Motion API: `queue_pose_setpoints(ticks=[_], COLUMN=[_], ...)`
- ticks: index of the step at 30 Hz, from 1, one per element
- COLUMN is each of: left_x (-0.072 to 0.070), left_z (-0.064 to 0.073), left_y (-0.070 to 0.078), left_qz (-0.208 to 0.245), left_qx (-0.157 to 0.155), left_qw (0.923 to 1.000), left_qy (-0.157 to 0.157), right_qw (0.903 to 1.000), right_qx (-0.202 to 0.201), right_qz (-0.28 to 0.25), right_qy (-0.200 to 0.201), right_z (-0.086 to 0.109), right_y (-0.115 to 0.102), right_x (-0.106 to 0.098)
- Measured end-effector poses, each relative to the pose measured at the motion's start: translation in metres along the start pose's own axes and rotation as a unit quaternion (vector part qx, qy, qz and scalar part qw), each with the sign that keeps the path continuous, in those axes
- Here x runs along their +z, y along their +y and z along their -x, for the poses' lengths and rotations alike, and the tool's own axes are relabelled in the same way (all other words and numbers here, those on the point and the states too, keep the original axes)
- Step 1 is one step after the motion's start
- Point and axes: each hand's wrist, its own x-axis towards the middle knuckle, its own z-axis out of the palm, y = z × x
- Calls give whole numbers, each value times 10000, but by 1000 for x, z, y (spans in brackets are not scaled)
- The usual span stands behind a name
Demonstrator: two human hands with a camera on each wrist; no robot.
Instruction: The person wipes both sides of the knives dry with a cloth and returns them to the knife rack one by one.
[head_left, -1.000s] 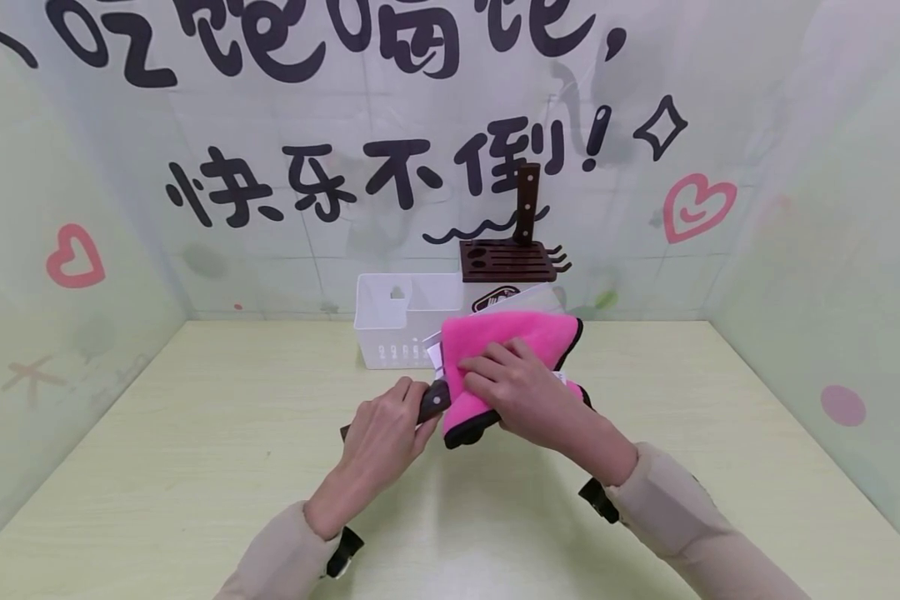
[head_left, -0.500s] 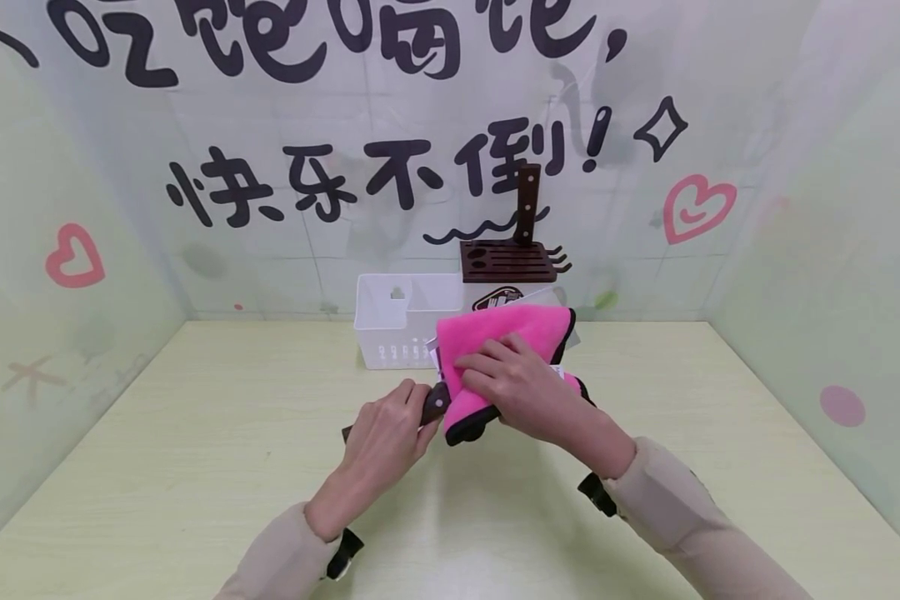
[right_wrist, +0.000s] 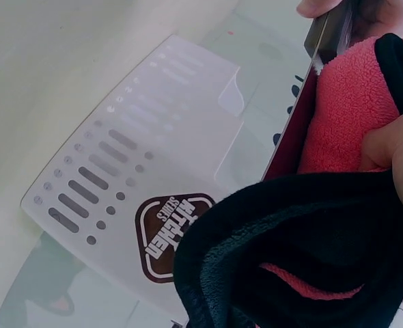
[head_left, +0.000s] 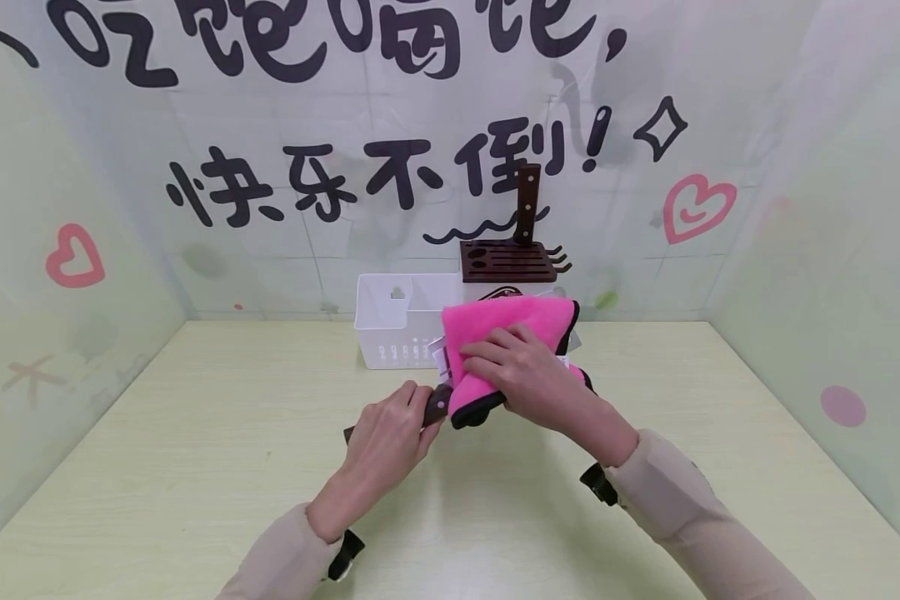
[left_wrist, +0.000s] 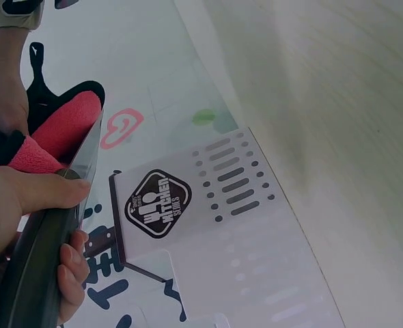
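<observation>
My left hand (head_left: pixel 390 429) grips the dark riveted handle of a kitchen knife (head_left: pixel 438 404), which is held up over the table and points right and away. Its broad blade is mostly hidden behind a pink cloth with black edging (head_left: pixel 487 321). My right hand (head_left: pixel 525 375) holds this cloth against the blade, fingers bent into the fabric. In the left wrist view, a strip of shiny blade (left_wrist: pixel 89 154) shows beside the cloth (left_wrist: pixel 72 123). The right wrist view shows the cloth's dark underside (right_wrist: pixel 311 232) folded near the blade's edge.
Behind the hands, by the back wall, stands a white slotted holder (head_left: pixel 397 346) with a brown top (head_left: pixel 506 262) at its right. Another knife's brown handle (head_left: pixel 527 204) sticks up from that top. Printed walls enclose the pale wooden table (head_left: pixel 195 467).
The cloth and my right hand have shifted slightly left, then back right and a little farther away along the blade. My left hand stays almost still on the handle.
</observation>
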Motion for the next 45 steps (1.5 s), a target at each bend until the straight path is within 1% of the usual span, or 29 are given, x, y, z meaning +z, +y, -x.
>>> queue_pose_setpoints(ticks=[7, 21, 25, 33, 39, 45], left_x=[1, 1, 2, 2, 3, 3], left_z=[1, 2, 3, 5, 6, 7], left_y=[0, -2, -3, -5, -6, -6], left_qz=[-4, -59, -72, -145, -163, -166], left_qx=[-30, -49, -26, 59, 85, 108], left_qw=[10000, 9999, 9999, 9996, 9995, 9994], left_qy=[3, 83, 116, 221, 249, 275], right_qw=[9997, 9969, 9955, 9925, 9885, 9856], right_qx=[207, 670, 806, 1045, 1329, 1486], right_qz=[-70, -390, -492, -571, -636, -718], right_qy=[-137, -139, -50, 267, 332, 379], right_z=[4, 14, 17, 25, 30, 35], right_y=[10, 30, 36, 46, 53, 59], right_x=[-1, -2, -1, 2, 2, 3])
